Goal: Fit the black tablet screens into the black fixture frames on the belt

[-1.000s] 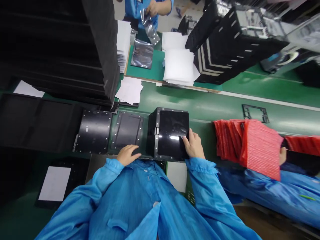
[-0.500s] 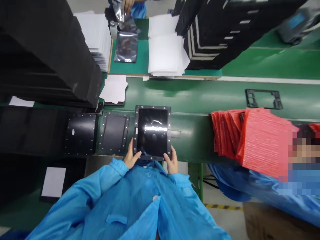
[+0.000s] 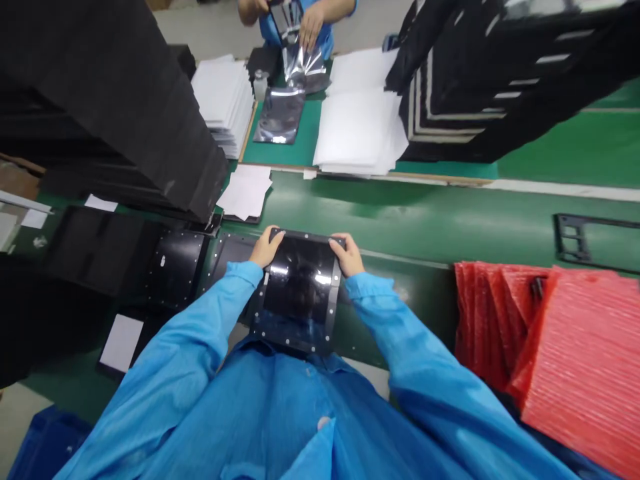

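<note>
A black framed panel (image 3: 300,287) with a glossy dark centre and light dots along its border lies in front of my chest, its near edge by my jacket. My left hand (image 3: 267,247) grips its far left corner, thumb on top. At the far right corner my right hand (image 3: 348,254) holds the frame the same way. Just left of the panel a flat dark plate (image 3: 233,253) is partly covered by my left sleeve. Further left sits another dark plate (image 3: 176,267) with dots round its edge.
Tall black stacks (image 3: 175,133) rise at the left, and more black stacks (image 3: 450,87) at the back right. Red bubble-wrap sheets (image 3: 585,360) lie at the right, near a black frame (image 3: 573,239). White sheets (image 3: 357,130) lie beyond. Across the bench, a person's hands (image 3: 311,27) handle a silvery bag.
Both my hands have moved from the panel's near corners to its far corners. The panel sits closer to my body. The view has shifted, and the other person's two hands now show.
</note>
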A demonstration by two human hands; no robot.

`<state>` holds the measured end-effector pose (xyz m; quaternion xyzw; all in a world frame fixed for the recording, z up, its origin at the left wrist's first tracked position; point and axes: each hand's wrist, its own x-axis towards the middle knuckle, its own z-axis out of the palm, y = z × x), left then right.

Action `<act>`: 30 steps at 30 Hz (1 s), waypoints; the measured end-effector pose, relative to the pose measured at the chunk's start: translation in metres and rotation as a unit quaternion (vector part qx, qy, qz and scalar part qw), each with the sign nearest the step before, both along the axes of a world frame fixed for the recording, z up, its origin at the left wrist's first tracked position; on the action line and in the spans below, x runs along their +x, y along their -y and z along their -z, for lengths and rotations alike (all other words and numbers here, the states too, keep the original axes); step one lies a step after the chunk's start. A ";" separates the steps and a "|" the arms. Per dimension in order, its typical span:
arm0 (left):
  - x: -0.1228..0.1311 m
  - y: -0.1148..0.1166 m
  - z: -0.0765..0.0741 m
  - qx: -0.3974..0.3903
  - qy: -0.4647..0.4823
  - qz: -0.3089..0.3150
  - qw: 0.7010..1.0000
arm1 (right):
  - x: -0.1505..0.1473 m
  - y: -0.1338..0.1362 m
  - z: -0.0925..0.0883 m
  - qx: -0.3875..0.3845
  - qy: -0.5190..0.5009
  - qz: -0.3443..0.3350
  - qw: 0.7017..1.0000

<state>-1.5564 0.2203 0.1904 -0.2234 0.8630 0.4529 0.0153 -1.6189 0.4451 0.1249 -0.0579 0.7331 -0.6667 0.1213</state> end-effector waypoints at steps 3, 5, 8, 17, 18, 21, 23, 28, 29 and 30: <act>0.009 -0.009 -0.011 -0.075 0.010 -0.004 0.997 | 0.000 -0.002 -0.002 0.025 -0.013 -0.015 0.999; 0.033 -0.018 -0.020 -0.140 -0.015 0.061 0.988 | -0.002 -0.001 -0.005 0.043 -0.030 -0.007 0.999; 0.104 -0.032 -0.025 -0.158 -0.053 0.228 0.959 | -0.002 0.002 -0.010 0.106 -0.096 0.013 0.990; 0.180 -0.005 0.020 -0.028 -0.082 0.455 0.886 | 0.020 0.030 -0.037 0.275 -0.361 -0.126 0.882; 0.176 -0.006 0.024 -0.026 -0.087 0.462 0.882 | 0.023 0.035 -0.038 0.277 -0.364 -0.152 0.876; 0.171 -0.015 0.032 -0.030 -0.114 0.481 0.869 | 0.027 0.042 -0.037 0.279 -0.357 -0.178 0.874; 0.170 -0.021 0.033 -0.031 -0.147 0.501 0.853 | 0.028 0.043 -0.036 0.285 -0.342 -0.164 0.880; 0.162 0.024 0.029 -0.026 -0.146 0.439 0.886 | 0.043 0.050 -0.053 0.343 -0.282 -0.104 0.890; 0.160 0.045 0.032 -0.037 -0.109 0.372 0.921 | 0.052 0.052 -0.059 0.349 -0.270 -0.087 0.893; 0.159 0.067 0.036 -0.053 -0.057 0.289 0.954 | 0.064 0.053 -0.065 0.347 -0.259 -0.067 0.899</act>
